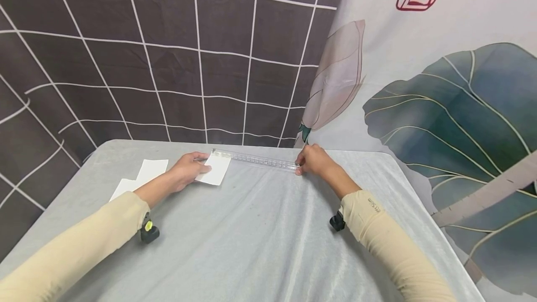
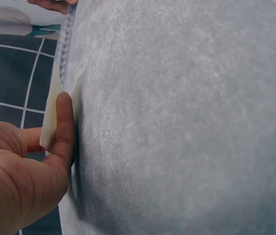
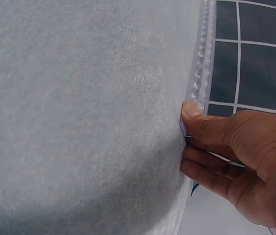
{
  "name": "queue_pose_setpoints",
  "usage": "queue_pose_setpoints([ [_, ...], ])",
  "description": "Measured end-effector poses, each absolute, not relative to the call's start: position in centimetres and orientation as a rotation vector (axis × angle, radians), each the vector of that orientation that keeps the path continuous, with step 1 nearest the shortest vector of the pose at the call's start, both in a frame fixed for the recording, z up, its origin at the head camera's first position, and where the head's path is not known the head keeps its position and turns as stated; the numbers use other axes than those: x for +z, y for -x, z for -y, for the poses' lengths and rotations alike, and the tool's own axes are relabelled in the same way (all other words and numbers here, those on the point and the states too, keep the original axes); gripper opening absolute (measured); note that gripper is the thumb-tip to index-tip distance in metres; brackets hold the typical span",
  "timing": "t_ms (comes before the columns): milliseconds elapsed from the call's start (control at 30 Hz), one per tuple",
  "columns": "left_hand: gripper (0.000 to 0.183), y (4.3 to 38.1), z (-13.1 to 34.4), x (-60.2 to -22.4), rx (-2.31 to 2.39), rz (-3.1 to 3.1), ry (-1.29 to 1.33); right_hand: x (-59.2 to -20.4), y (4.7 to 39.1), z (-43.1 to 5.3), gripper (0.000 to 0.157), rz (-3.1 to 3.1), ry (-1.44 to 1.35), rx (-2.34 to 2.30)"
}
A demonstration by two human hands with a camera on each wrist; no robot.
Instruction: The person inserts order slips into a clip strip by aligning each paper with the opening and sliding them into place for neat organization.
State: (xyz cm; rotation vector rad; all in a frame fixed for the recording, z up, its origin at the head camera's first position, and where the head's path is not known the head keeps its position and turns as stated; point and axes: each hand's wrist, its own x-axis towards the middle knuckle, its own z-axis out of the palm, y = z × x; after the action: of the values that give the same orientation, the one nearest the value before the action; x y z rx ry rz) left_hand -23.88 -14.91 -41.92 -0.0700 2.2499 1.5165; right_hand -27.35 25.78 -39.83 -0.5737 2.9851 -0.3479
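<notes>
Between thumb and fingers, my left hand (image 1: pixel 189 170) pinches a small white sheet of paper (image 1: pixel 216 171), seen nearly edge-on in the left wrist view as a pale strip (image 2: pixel 53 110). My right hand (image 1: pixel 313 160) grips the right end of a long clear plastic ruler (image 1: pixel 260 160), with its thumb on the ruler's end in the right wrist view. From there the ruler runs left along the far side of the table, and its left end overlaps the top edge of the paper. Fingers hide part of the paper's left side and the ruler's right tip.
Left of my left hand lie two more white sheets (image 1: pixel 152 169), partly overlapping, one partly behind my forearm. A pale grey cloth (image 1: pixel 251 236) with soft creases covers the table. Behind its far edge hang a dark grid-patterned curtain (image 1: pixel 168 69) and a white leaf-printed one (image 1: pixel 444 120).
</notes>
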Motion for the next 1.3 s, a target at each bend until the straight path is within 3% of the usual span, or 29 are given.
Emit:
queue_pose_setpoints([
  [1300,0.065,23.8,14.0,-41.6,1.542,-2.195,0.053,-39.9,27.5,-25.9,0.03,-2.971,0.55,-0.373],
])
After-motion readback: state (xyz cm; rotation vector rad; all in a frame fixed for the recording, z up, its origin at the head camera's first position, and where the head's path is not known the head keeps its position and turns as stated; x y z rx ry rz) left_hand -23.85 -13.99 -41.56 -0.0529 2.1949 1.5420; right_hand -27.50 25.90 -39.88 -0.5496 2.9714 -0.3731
